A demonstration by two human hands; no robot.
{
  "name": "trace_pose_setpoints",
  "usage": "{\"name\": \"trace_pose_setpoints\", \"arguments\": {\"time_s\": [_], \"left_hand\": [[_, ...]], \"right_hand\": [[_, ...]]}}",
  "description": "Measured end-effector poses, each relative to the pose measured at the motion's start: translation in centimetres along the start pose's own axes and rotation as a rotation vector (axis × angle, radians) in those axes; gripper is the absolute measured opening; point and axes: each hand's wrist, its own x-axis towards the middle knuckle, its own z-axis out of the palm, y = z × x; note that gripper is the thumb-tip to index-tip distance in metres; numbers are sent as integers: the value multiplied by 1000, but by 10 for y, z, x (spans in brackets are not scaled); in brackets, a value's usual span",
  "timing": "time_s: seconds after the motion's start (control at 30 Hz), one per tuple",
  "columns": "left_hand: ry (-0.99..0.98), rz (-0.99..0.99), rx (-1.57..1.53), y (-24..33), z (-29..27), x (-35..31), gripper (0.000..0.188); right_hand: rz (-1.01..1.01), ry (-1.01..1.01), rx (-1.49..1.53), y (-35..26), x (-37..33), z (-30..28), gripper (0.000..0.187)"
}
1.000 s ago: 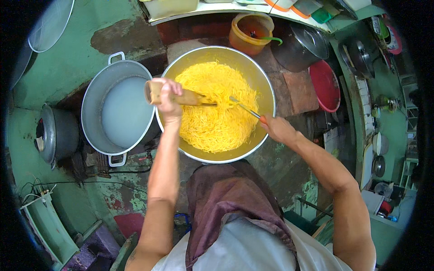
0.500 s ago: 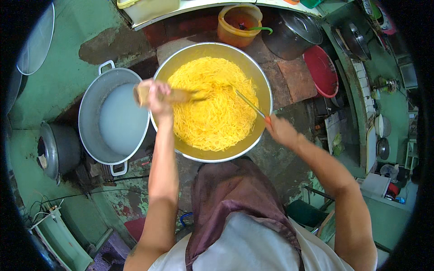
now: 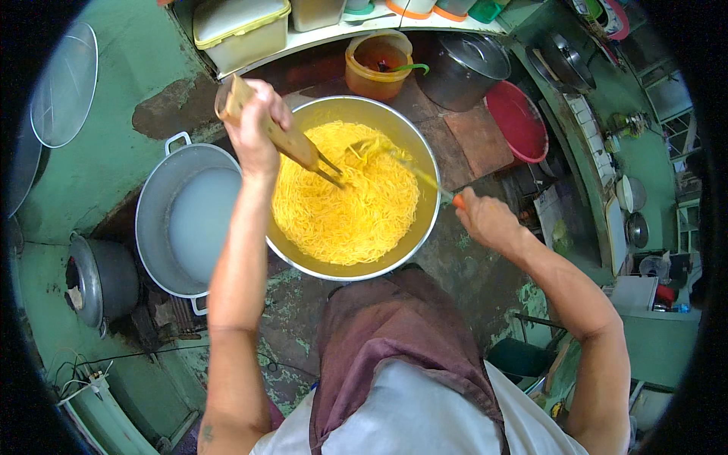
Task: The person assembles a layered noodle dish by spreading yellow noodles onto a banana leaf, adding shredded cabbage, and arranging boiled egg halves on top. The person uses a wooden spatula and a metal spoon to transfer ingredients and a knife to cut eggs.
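Note:
A wide metal basin (image 3: pixel 431 189) holds a mound of yellow noodles (image 3: pixel 356 220). My left hand (image 3: pixel 259 130), at the basin's upper left rim, is closed around a two-pronged tool with a broad wooden handle (image 3: pixel 292 142). Its dark prongs point down into the noodles. Right of the basin, my right hand (image 3: pixel 489 221) grips a long metal utensil (image 3: pixel 428 178) by its orange handle end. The utensil's head lies among the noodles near the middle, with strands over it, so its exact shape is hard to tell.
Left of the basin stands a big pot (image 3: pixel 152 220) of cloudy liquid, with a dark lidded pot (image 3: pixel 114 277) beyond. Behind are an orange tub (image 3: pixel 375 83) with a green-handled utensil, a large lidded pot (image 3: pixel 462 72) and a red basin (image 3: pixel 519 125). A shelf (image 3: pixel 322 34) bears containers.
My left hand has risen and tilted the wooden tool, its prongs now pointing down. The right-hand utensil's head has lifted some strands. The whole view has shifted slightly.

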Motion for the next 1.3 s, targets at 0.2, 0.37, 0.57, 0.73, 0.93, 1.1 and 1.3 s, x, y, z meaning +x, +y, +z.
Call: {"name": "trace_pose_setpoints", "arguments": {"time_s": [0.2,0.37,0.57,0.73,0.93,1.1,1.3], "left_hand": [[-208,147,107,-18,-86,-7,19],[256,-29,-18,-41,-112,-145,19],[731,-225,-330,-117,-43,-138,14],[221,102,85,-86,-82,-75,17],[589,-102,6,-51,-73,-178,16],[723,-185,-199,-121,-36,-118,16],[314,128,109,-61,-94,-123,16]], "right_hand": [[238,38,205,0,-13,52,31],[804,-592,1530,-78,-44,127,35],[175,-561,902,-94,75,128,39],[-30,-172,195,-13,86,88,35],[296,-410,1020,-83,-13,124,39],[-61,-334,481,-67,75,99,39],[-14,10,453,-13,20,110,39]]}}
